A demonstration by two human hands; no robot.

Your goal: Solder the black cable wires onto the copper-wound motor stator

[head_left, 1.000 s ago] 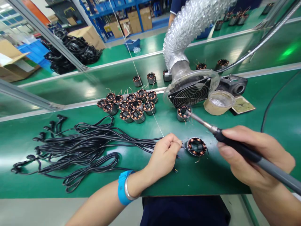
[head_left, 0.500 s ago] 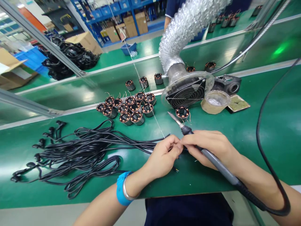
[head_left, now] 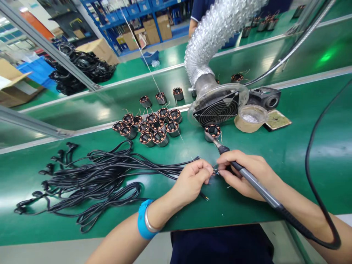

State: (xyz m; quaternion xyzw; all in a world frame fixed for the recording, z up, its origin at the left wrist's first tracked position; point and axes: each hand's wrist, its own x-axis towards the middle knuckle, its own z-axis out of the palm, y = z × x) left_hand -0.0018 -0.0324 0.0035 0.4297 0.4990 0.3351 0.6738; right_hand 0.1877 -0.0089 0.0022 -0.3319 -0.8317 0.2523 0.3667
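Note:
My right hand [head_left: 244, 172] is closed around a soldering iron [head_left: 254, 183], whose tip points up and left, overlapping the front of a single wound motor stator [head_left: 212, 132]. My left hand [head_left: 194, 179] is pinched over a thin strand of solder wire [head_left: 154, 79] that comes down from above. Small stripped wire ends [head_left: 216, 171] show between my two hands; whether the left fingers hold them too is unclear. Black cables [head_left: 162, 169] run from the left to beneath my left hand. One cable end with coloured cores [head_left: 205, 197] sticks out below it.
Several copper-wound stators [head_left: 158, 126] stand grouped behind the cables. A fume extractor fan [head_left: 217, 110] on a silver duct [head_left: 202, 55] stands behind the single stator. To its right are a round tub [head_left: 251, 119] and a sponge tray [head_left: 277, 120]. Another person's arm [head_left: 193, 25] shows at the back.
My right hand has moved slightly right, away from the left fingertips, so the wire ends now show. The iron's tip has shifted right, over the single stator's front. Several rear stators have slid left.

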